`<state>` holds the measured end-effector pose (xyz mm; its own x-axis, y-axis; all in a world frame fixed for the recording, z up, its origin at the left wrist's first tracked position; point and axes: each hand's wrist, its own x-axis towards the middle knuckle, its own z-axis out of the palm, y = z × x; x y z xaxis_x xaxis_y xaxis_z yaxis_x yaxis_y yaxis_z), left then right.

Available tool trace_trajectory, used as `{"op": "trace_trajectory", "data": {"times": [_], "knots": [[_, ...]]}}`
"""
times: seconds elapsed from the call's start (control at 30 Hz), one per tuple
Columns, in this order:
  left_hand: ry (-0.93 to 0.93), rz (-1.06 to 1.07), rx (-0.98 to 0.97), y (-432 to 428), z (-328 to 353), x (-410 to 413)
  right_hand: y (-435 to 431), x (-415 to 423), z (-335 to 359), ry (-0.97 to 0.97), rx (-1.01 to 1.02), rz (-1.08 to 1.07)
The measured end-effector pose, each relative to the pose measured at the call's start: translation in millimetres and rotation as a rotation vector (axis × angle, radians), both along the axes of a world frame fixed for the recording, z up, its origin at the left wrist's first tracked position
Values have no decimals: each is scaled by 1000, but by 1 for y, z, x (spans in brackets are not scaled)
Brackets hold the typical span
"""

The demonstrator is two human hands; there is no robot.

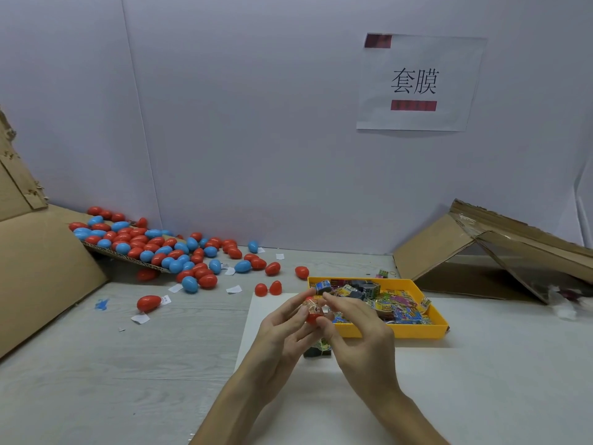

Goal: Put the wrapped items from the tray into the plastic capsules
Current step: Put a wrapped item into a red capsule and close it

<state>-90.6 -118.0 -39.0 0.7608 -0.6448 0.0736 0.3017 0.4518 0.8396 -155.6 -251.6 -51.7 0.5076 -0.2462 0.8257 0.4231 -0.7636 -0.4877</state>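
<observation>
Both hands meet over a white sheet, just left of the yellow tray (417, 332). My left hand (282, 332) holds a red capsule (313, 313) with a small label on it. My right hand (356, 329) pinches the same capsule from the right with thumb and fingertips. A dark wrapped item (317, 348) lies on the sheet directly below the hands, partly hidden. The tray holds several colourful wrapped items (394, 303). An opened red capsule (268, 289) lies as two joined halves just beyond the hands.
A pile of red and blue capsules (154, 248) spills off a cardboard flap at the back left, with loose ones and paper scraps on the table. A lone red capsule (148, 303) lies at left. Cardboard pieces (500, 252) stand at the right and the far left.
</observation>
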Motion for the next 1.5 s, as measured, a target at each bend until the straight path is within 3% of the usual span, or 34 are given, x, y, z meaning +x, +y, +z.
{"op": "trace_trajectory", "data": {"times": [0.23, 0.43, 0.73, 1.5], "knots": [[-65, -15, 48, 1, 2, -2, -2, 0, 6, 175, 194, 145], [-59, 50, 106, 1, 0, 0, -2, 1, 6, 319, 232, 211], [-87, 86, 102, -1, -1, -2, -7, 0, 5, 238, 314, 215], [-96, 186, 84, -3, -2, -1, -8, 2, 7, 310, 504, 299]]}}
